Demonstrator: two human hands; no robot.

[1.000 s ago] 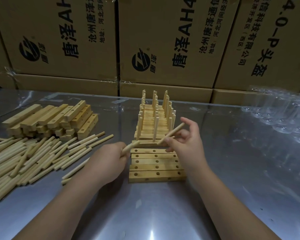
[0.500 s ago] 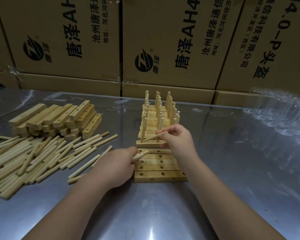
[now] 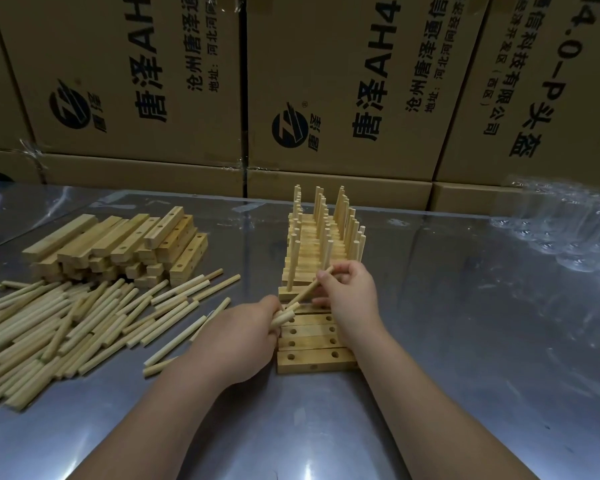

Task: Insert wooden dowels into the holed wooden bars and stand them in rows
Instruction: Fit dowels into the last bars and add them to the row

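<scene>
Currently, on my feed, the right hand pinches a slanted dowel between thumb and fingertips. Its upper end points toward the worktop's far edge, and its lower end dips to the bars beside the left hand. I cannot tell whether that end sits in a hole. The left hand is curled round a second dowel, whose tip pokes out over the empty bars. Those lie flat, side by side, at mid-worktop. Just behind them, the filled bars run in rows toward the far edge, with their dowels upright. Loose dowels lie scattered by the left edge, with a stack of bars behind them. Cardboard boxes line the far edge, and clear plastic items sit at the far right corner.
</scene>
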